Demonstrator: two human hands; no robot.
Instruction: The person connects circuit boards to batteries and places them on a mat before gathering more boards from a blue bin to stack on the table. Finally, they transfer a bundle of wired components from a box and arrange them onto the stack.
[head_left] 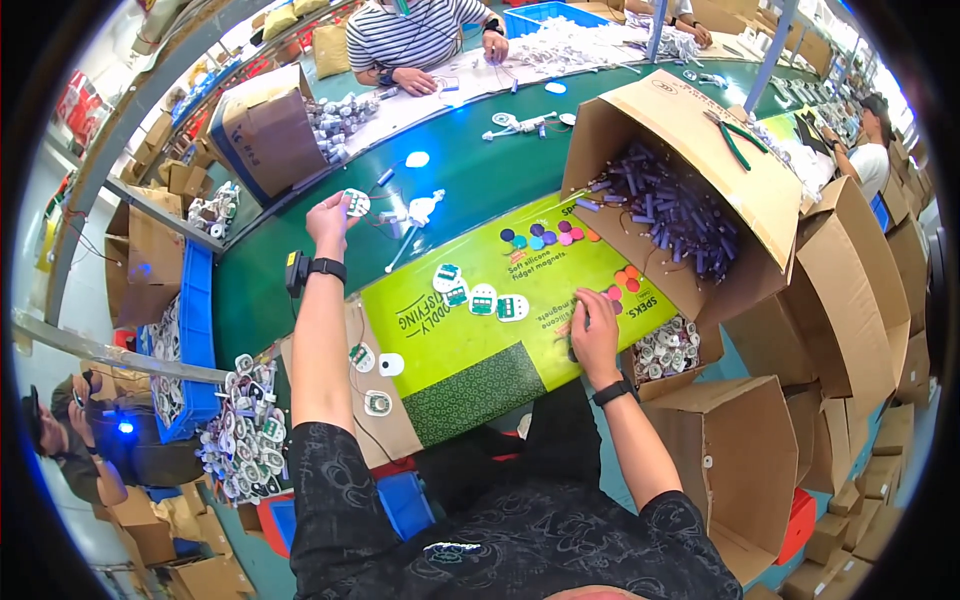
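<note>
White disc (pixel 355 203) sat far left over the green belt (pixel 250 300), pinched in the left hand (pixel 328 222), arm (pixel 322 370) stretched out. At the right of the yellow-green mat (pixel 445 348), the right hand (pixel 597 338) had loose, spread fingers holding nothing. Dark writing (pixel 425 308) marked the mat; its far edge met the belt.

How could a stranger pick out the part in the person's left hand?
Find the green bench, then the left hand over it. It grips a white disc with a green board, unlike the lookalikes lying on the lime mat.
</note>
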